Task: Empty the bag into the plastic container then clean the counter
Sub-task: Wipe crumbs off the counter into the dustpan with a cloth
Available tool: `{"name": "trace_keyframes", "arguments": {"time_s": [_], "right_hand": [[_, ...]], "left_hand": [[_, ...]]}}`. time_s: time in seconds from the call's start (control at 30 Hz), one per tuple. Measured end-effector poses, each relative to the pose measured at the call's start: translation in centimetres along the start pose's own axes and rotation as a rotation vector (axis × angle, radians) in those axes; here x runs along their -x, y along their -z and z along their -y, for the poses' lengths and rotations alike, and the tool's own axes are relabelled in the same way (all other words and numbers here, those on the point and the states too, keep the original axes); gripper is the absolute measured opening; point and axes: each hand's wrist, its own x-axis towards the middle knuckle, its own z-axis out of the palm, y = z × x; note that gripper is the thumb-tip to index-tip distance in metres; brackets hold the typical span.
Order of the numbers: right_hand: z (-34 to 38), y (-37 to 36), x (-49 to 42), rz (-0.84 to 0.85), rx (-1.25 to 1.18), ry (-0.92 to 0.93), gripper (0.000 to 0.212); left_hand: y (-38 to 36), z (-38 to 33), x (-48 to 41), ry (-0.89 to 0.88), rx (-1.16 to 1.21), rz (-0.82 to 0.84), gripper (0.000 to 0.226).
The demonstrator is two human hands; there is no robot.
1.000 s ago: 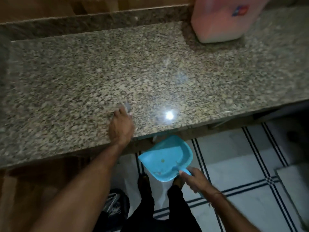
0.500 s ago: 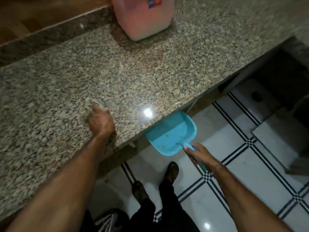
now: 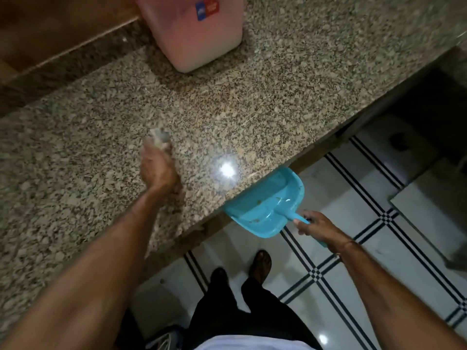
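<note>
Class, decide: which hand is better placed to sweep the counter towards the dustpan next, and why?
Left. The left hand is on the counter, a small blurred item at its fingertips, near the blue dustpan. The right hand is occupied, holding that dustpan by its handle under the counter's edge.

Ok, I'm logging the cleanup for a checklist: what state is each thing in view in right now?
counter, speckled stone, glare spot near its front edge.
plastic container, upright at the counter's back, top out of frame.
dustpan, mouth tucked under the counter edge, a few crumbs inside.
left hand, on the counter, blurred, small pale thing at its fingertips; grip unclear.
right hand, grips the dustpan handle.
</note>
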Motion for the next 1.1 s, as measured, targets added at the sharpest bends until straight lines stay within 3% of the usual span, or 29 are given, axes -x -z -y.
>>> {"name": "trace_keyframes", "arguments": {"time_s": [0.07,0.13,0.23,0.37,0.43,0.57,0.67,0.73,0.8,0.87,0.93,1.0,1.1], "right_hand": [[-0.4,0.7,-0.8,-0.007,-0.006,-0.009,0.016],[-0.5,1.3,-1.6,-0.017,-0.012,-0.017,0.014],[-0.2,2.2,-3.3,-0.010,-0.004,-0.028,0.014],[0.5,3.4,-5.0,-0.012,0.003,-0.044,0.019],[0.6,4.2,-5.5,-0.001,0.013,-0.051,0.028],[0.4,4.7,-6.0,0.014,0.029,-0.095,0.024],[0.2,4.4,-6.4,0.022,0.012,-0.115,0.025],[0.2,4.1,-6.7,0.047,0.002,-0.120,0.025],[0.5,3.9,-6.7,0.057,-0.043,-0.124,0.028],[1.1,3.9,-6.5,0.063,-0.068,-0.138,0.020],[1.5,4.3,-6.6,0.073,-0.077,-0.141,0.019],[1.8,4.9,-6.8,0.077,-0.061,-0.148,0.013],[1.5,5.6,-6.8,0.048,-0.065,-0.159,0.007]], "left_hand": [[0.7,0.8,-2.4,0.139,-0.104,0.002,0.047],[-0.9,-0.6,-2.9,0.096,-0.316,0.002,0.039],[-5.4,-5.4,0.0,-0.281,-0.238,0.041,0.020],[-9.5,-9.7,2.7,-0.642,-0.166,0.389,0.025],[-8.8,-10.1,0.3,-0.585,-0.092,0.306,0.025],[-4.9,-6.4,-10.0,-0.106,-0.166,-0.066,0.034],[-3.6,-5.0,-16.5,0.036,-0.277,-0.022,0.040],[-6.1,-7.3,-16.5,-0.141,-0.248,0.027,0.039],[-9.2,-10.3,-13.1,-0.438,-0.228,0.073,0.034],[-11.8,-12.8,-7.7,-0.719,-0.224,0.250,0.030],[-12.2,-14.0,-4.2,-0.887,-0.175,0.423,0.031],[-11.0,-14.7,-4.9,-0.811,-0.070,0.363,0.029],[-10.3,-12.4,-11.8,-0.463,-0.150,0.000,0.045]]}}
